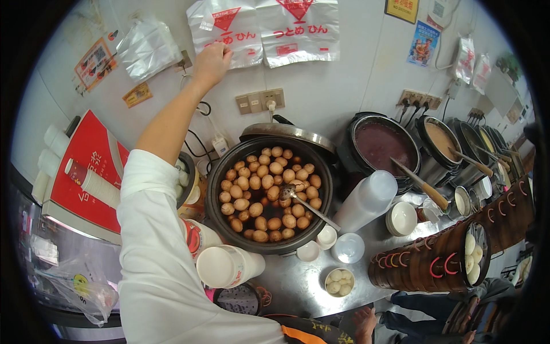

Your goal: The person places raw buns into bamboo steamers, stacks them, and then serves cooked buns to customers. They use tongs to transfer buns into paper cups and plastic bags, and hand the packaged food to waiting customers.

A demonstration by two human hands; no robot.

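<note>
My left hand (212, 63), at the end of a raised, white-sleeved arm, is closed at the lower part of a printed plastic bag (227, 32) hanging on the wall. A second printed bag stack (300, 36) hangs beside it. My right hand (365, 320) is low at the bottom edge, fingers apart, holding nothing visible. Between them stands a dark round pot (213, 215) of brown eggs (255, 209) in dark liquid, a slotted metal ladle (316, 210) resting in it and over its rim. The pot's lid (296, 131) leans behind it.
Paper cups (221, 266) and clear plastic cups (365, 200) flank the pot. Rightward are a cooker of purplish liquid (386, 144), more cookers, white bowls (403, 218), a small bowl of pale balls (339, 282) and bamboo steamers (423, 262). Another person's legs (417, 316) show at lower right.
</note>
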